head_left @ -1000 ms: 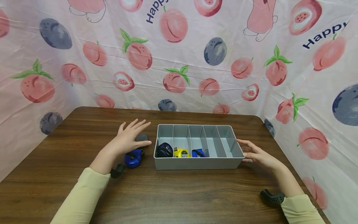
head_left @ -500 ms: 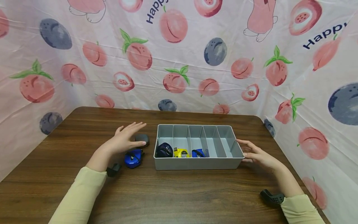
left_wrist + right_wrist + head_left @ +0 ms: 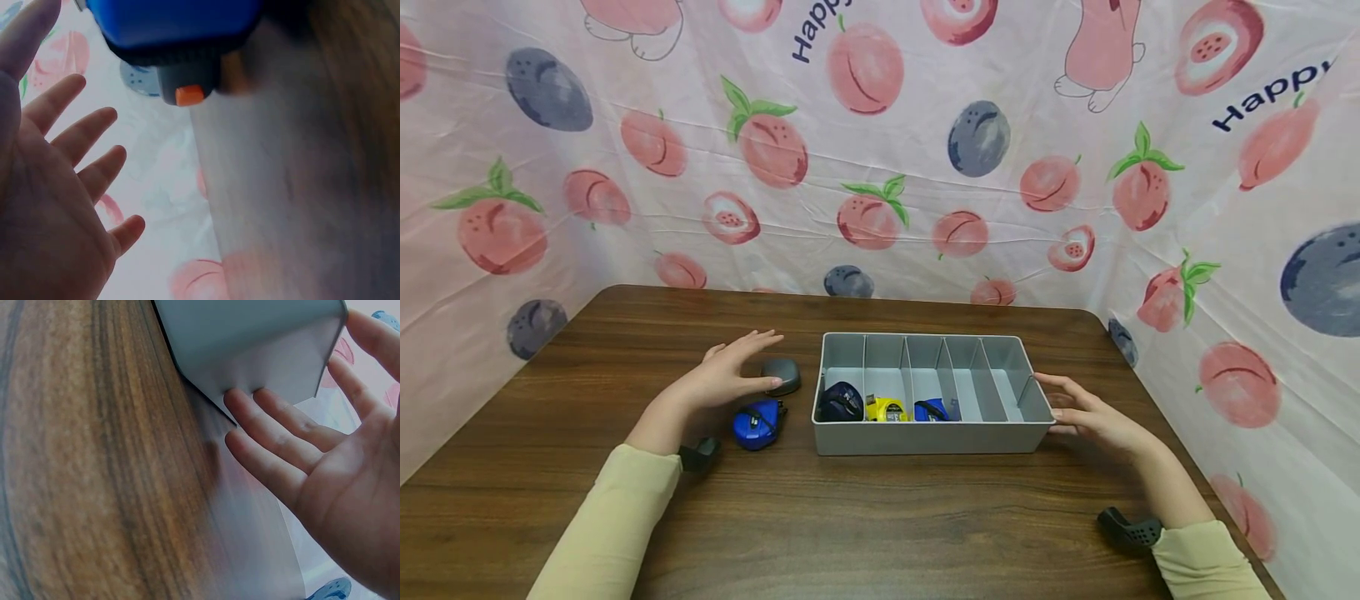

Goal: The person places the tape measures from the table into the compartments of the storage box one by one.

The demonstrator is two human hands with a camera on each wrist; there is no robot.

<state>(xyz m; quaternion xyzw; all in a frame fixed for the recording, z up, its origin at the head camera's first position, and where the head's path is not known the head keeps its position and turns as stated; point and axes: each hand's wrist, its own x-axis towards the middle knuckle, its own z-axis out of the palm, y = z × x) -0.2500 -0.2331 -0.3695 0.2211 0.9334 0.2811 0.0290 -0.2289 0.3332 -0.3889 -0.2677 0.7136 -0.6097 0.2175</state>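
Observation:
My left hand [image 3: 715, 379] is held with fingers spread, beside a dark grey rounded object [image 3: 784, 375] whose kind does not show. In front of that lies a blue tape measure [image 3: 757, 427]; up close in the left wrist view, the blue casing [image 3: 178, 25] has a grey part with an orange tip. A grey divided box [image 3: 925, 439] holds a navy tape measure [image 3: 841, 403], a yellow tape measure [image 3: 887, 409] and a blue tape measure [image 3: 932, 410], each in its own compartment. My right hand [image 3: 1093, 423] touches the box's right end with extended fingertips [image 3: 240, 400].
The two right-hand compartments [image 3: 992, 392] show bare floors. A brown wooden table [image 3: 880, 525] carries everything, with a fruit-printed sheet [image 3: 910, 275] hanging behind it and at both sides. Black bands [image 3: 1131, 529] sit on both wrists.
My left hand has drawn left and a little back, away from the box, showing more of the dark grey object. My right hand and the box have stayed in place.

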